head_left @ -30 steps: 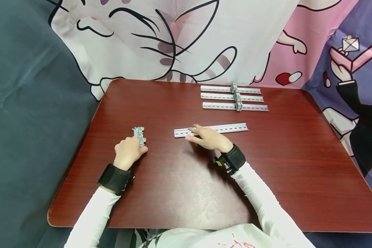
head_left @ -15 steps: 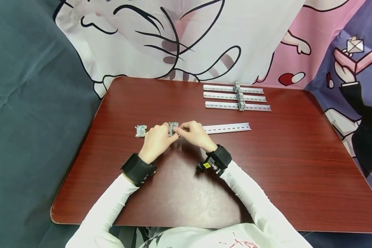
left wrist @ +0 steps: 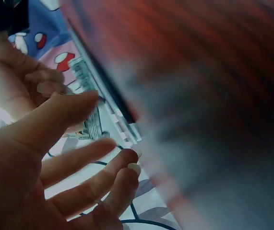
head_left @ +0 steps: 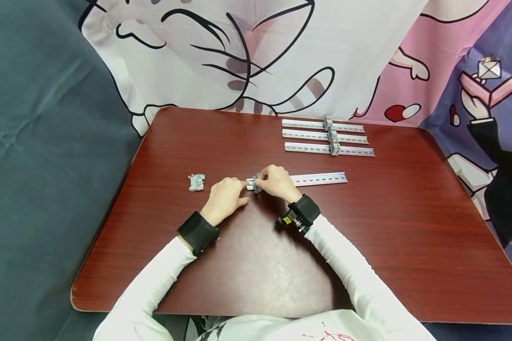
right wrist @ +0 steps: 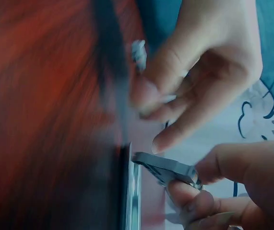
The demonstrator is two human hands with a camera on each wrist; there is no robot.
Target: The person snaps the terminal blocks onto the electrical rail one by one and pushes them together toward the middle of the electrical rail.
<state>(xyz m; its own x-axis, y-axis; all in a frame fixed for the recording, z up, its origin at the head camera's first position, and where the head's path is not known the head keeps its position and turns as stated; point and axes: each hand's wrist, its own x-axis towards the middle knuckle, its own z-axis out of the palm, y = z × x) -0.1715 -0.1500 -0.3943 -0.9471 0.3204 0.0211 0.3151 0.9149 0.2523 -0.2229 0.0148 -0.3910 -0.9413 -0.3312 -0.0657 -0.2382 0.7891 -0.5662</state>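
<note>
A silvery slotted DIN rail (head_left: 320,179) lies in the middle of the table. Over its left end my right hand (head_left: 278,183) pinches a grey terminal block (right wrist: 168,166) between thumb and fingers. The right wrist view shows that block tilted, one corner right at the rail's edge. My left hand (head_left: 225,199) is beside the rail's left end, fingertips close to it. Its fingers are spread and hold nothing in the left wrist view. Further left, a second grey terminal block (head_left: 196,182) lies on the wood.
At the back of the brown table (head_left: 175,284) lie 3 more parallel rails (head_left: 303,147), with grey blocks (head_left: 333,137) mounted across their middles. A printed cartoon cloth (head_left: 187,80) hangs behind the table. Dark green fabric (head_left: 47,166) covers the left side.
My left hand moved right from the blocks, bringing one to the rail's left end. The right hand took that block, and the left let go. The other block stays at the left.
</note>
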